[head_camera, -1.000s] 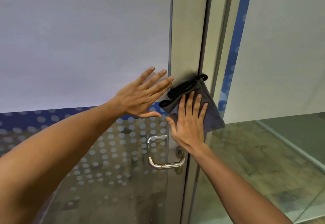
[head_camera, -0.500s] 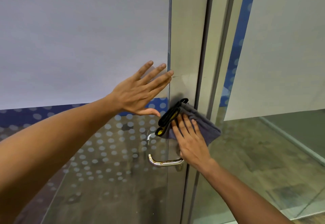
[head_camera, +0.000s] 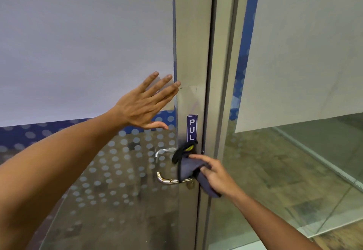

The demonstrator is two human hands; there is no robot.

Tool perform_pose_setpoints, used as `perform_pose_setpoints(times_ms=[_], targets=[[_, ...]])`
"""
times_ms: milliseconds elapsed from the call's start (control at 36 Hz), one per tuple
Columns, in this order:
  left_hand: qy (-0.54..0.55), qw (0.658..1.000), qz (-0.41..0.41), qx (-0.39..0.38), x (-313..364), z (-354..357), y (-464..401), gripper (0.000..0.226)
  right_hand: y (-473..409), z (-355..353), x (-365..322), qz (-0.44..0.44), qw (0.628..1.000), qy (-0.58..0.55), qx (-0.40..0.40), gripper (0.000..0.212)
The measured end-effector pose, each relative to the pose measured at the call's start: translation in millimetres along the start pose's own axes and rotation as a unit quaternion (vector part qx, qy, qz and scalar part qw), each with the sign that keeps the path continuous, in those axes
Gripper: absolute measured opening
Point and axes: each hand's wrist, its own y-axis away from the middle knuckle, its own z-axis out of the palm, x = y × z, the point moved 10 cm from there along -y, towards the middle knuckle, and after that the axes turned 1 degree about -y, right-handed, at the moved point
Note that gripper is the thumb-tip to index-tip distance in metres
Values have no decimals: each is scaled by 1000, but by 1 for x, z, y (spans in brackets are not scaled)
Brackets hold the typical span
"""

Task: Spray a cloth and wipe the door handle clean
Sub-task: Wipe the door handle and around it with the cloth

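Note:
A chrome lever door handle (head_camera: 169, 180) sticks out to the left from the metal door stile (head_camera: 193, 53). My right hand (head_camera: 216, 175) grips a grey cloth with a black edge (head_camera: 188, 168) and presses it on the stile just above the handle's root. The cloth drapes over the right end of the handle. My left hand (head_camera: 146, 102) lies flat with its fingers spread on the frosted glass, up and to the left of the handle. No spray bottle is in view.
A blue PULL sticker (head_camera: 192, 128) sits on the stile above the cloth. Left of the stile is the frosted and dotted glass door panel (head_camera: 78, 43). On the right stand the door frame (head_camera: 225, 73) and another glass pane (head_camera: 304, 151).
My right hand has slid the cloth down the stile from chest height to just above the handle, uncovering the PULL sticker. My left hand stays flat on the glass.

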Motion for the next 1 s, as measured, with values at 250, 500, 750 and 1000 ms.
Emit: perform_pose_setpoints(times_ms=[250, 500, 750, 1000], targets=[[-12, 1000, 4, 16, 1, 0, 1, 115, 35, -104, -65, -40, 865, -245, 437, 26], [-8, 999, 1, 35, 1, -1, 3, 111, -40, -41, -147, -244, 863, 322, 303, 71], [-21, 999, 6, 46, 1, 2, 3, 110, -67, 9, -100, -198, 833, 472, 211, 72], [-11, 999, 0, 40, 1, 2, 3, 109, -31, 34, -45, -174, 861, 475, 39, 64]])
